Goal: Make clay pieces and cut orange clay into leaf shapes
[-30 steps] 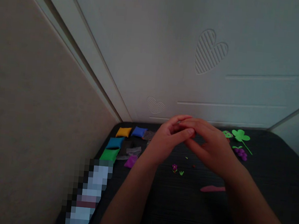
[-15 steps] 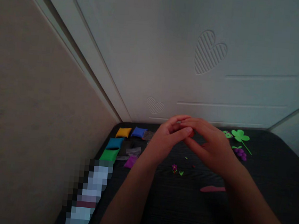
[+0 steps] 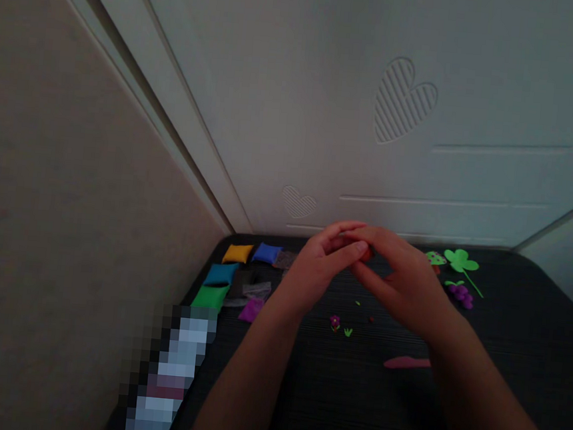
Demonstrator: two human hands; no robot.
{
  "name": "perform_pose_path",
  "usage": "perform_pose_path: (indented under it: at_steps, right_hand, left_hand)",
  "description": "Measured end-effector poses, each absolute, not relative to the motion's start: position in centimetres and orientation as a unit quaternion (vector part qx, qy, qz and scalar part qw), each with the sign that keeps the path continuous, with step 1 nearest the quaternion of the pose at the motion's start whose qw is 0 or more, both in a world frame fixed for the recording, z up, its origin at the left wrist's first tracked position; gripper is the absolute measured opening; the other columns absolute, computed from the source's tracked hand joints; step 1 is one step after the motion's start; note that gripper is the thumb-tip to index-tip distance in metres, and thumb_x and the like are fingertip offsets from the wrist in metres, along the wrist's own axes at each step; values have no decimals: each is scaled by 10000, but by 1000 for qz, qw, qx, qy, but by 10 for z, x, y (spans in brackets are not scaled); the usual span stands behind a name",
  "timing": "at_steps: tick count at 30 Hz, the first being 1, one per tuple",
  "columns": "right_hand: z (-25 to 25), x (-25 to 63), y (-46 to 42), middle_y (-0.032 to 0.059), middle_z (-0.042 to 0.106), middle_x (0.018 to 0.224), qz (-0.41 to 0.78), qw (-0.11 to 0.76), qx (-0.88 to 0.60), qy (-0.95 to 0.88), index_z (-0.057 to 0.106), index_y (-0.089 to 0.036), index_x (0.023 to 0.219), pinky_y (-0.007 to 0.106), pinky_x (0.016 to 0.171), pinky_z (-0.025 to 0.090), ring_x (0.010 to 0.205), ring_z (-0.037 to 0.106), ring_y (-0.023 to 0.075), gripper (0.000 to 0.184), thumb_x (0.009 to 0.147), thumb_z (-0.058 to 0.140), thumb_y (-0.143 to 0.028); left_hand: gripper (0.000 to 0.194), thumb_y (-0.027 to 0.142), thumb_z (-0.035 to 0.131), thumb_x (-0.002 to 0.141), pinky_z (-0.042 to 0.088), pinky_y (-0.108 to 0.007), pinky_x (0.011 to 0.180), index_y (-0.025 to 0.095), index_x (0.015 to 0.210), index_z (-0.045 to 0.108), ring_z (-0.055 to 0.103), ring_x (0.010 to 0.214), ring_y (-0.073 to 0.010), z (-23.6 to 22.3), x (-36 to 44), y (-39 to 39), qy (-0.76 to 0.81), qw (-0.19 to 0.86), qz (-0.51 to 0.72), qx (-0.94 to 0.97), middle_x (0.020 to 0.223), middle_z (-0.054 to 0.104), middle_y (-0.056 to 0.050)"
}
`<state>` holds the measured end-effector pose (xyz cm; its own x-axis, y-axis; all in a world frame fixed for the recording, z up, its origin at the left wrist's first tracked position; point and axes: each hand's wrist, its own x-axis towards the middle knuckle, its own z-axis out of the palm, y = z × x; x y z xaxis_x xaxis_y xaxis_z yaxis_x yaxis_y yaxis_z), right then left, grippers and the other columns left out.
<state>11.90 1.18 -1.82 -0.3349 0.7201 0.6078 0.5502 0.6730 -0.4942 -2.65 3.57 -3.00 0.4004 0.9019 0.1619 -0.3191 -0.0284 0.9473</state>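
My left hand and my right hand meet above the far part of the dark table. Between their fingers sits a small lump of red-orange clay, mostly covered by both hands. The left thumb presses on its near side, while the right fingers curve over it from the other side. Below the hands, a small purple clay flower lies on the table with a green sprig-like piece beside it. A pink plastic knife rests near my right forearm, its right end hidden.
Clay packets in yellow, blue, teal, green and purple lie at the left. A green clay clover and purple clay grapes lie at the right. A white panel stands behind the table.
Both hands keep nearly the same place and hold on the clay. The right fingers have shifted very slightly, and the whole view has moved a few pixels.
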Motion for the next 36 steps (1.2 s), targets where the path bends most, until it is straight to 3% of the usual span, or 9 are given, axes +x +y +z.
perform_pose_path:
  at_steps: [10, 22, 36]
  right_hand:
    - [-19, 120, 13, 66, 658, 1067, 87, 421, -391, -814, 592, -188, 1056, 379, 893, 469, 1028, 588, 189, 244, 824, 534, -144]
    - [-18, 119, 12, 73, 637, 1131, 101, 425, -393, -809, 552, -209, 1145, 400, 891, 472, 1047, 586, 206, 328, 822, 532, -156]
    - [-17, 119, 11, 57, 652, 1092, 88, 423, -393, -812, 588, -175, 1073, 334, 912, 453, 1038, 582, 167, 259, 821, 539, -139]
  left_hand:
    - [320, 250, 668, 756, 442, -255, 817, 214, 1069, 610, 595, 856, -121, -30, -26, 36, 269, 654, 474, 525, 925, 667, -11]
    - [316, 268, 650, 766, 428, -285, 840, 217, 1074, 603, 590, 883, -145, -31, -27, 35, 273, 639, 475, 540, 920, 663, -18]
    - [305, 274, 654, 764, 430, -279, 831, 216, 1060, 606, 590, 873, -141, -30, -26, 35, 277, 636, 476, 540, 943, 663, -21]
